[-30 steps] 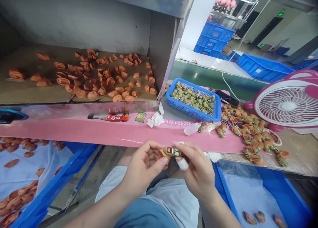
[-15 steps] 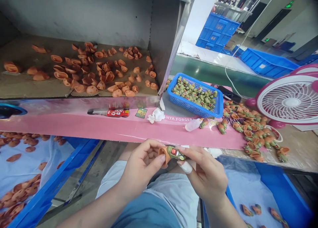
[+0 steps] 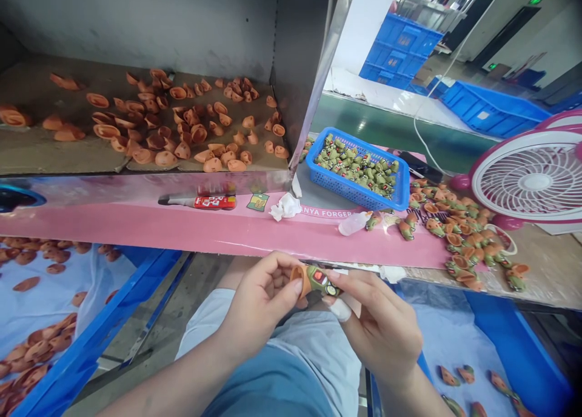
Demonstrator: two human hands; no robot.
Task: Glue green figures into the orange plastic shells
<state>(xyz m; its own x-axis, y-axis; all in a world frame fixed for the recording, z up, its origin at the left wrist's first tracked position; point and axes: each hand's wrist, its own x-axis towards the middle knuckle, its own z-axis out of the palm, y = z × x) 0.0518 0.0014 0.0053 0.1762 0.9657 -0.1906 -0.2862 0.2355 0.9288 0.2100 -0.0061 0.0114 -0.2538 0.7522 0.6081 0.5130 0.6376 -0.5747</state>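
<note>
Between both hands, above my lap, is a small figurine (image 3: 317, 277) with a hollow orange cup-like part on the left and a green part with red, white and black markings on the right. My left hand (image 3: 264, 296) pinches the orange end between thumb and fingers. At the green end, my right hand (image 3: 377, 317) grips with thumb and fingers; white tape wraps its thumb. Past the hands, on the pink mat (image 3: 182, 229), lie a small translucent bottle (image 3: 352, 224) and a crumpled white tissue (image 3: 285, 206). Similar orange-and-green figurines (image 3: 473, 247) are heaped at the right.
A blue basket (image 3: 359, 194) holds many green pieces. Orange hollow pieces (image 3: 182, 126) lie in the metal booth at left, more in the lower-left blue bin (image 3: 109, 338). A pink-and-white fan (image 3: 531, 177) stands right; a red marker (image 3: 213, 203) lies on the mat. Another bin (image 3: 513, 332) sits lower right.
The figurine has turned slightly in my fingers, its green end tipping a little lower. Both hands keep their hold, and the view has shifted slightly.
</note>
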